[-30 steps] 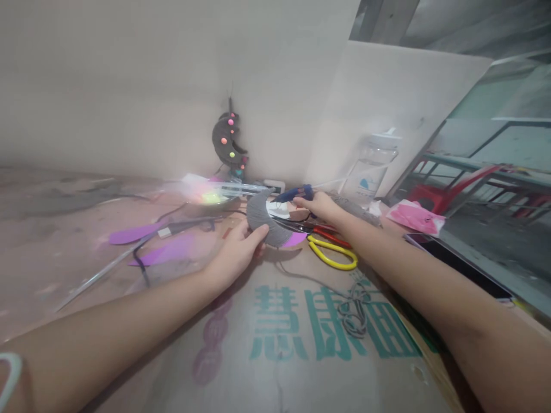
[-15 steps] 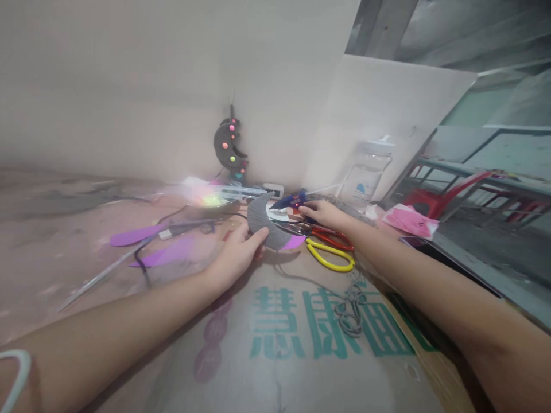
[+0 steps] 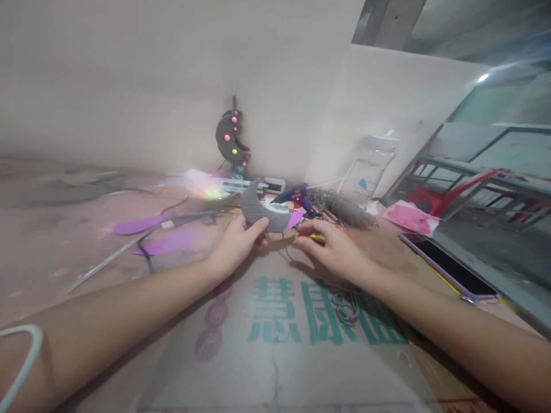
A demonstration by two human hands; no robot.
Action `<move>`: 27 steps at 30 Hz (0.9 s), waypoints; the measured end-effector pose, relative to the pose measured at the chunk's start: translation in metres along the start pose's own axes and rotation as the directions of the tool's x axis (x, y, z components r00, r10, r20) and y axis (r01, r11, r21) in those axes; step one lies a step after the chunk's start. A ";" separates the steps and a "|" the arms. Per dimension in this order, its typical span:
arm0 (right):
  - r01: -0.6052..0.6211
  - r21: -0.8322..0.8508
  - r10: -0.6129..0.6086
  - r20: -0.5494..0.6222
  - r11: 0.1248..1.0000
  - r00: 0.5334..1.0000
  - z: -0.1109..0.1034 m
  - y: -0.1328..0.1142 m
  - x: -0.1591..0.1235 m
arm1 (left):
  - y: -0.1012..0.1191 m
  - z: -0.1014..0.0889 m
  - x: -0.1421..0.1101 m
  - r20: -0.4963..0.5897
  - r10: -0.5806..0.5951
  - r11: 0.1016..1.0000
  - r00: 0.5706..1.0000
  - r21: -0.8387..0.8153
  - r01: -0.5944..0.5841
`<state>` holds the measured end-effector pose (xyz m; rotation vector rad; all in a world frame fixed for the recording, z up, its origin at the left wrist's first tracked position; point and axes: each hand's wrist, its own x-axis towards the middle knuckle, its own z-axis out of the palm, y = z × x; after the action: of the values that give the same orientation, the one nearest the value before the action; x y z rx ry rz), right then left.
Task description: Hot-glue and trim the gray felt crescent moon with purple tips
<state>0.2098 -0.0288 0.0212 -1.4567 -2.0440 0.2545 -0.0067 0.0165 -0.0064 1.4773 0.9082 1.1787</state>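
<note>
My left hand (image 3: 241, 241) is closed on a crescent (image 3: 262, 215) wrapped in grey yarn, thumb on its front. One tip of the crescent is bare purple, at the right. My right hand (image 3: 329, 249) is just right of the crescent, its fingers curled together near the loose grey yarn (image 3: 344, 307); whatever they pinch is too small to make out. Behind the crescent a blue glue gun (image 3: 297, 197) with a small red light rests on the table. The yellow-handled scissors (image 3: 317, 238) are mostly hidden behind my right hand.
A dark crescent ornament with coloured balls (image 3: 230, 137) is against the wall. Purple pieces (image 3: 138, 225) lie left. At the right are a grey yarn bundle (image 3: 344, 207), a clear bottle (image 3: 370, 169), a pink packet (image 3: 411, 218) and a phone (image 3: 447, 264). Printed cardboard (image 3: 275, 367) covers the front.
My right hand has left the glue gun and come down toward me, to the crescent's lower right. My left hand still holds the crescent. The phone is now more exposed.
</note>
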 end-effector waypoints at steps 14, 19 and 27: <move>0.456 -0.102 -0.454 0.043 0.884 0.890 0.022 -0.013 -0.020 | 0.009 0.003 -0.006 -0.005 0.095 0.994 0.996 0.064 -0.094; 0.512 -0.126 -0.513 0.025 0.850 0.858 0.020 -0.015 -0.022 | 0.006 0.000 -0.005 0.045 0.152 0.958 0.987 0.239 -0.158; 0.492 -0.110 -0.500 -0.063 0.864 0.864 0.015 -0.015 -0.022 | 0.008 0.004 -0.016 0.189 0.272 0.811 0.944 0.483 -0.331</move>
<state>0.1936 -0.0513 0.0088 -0.9160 -2.2937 -0.1177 -0.0067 -0.0010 -0.0026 2.1654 0.9780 1.1105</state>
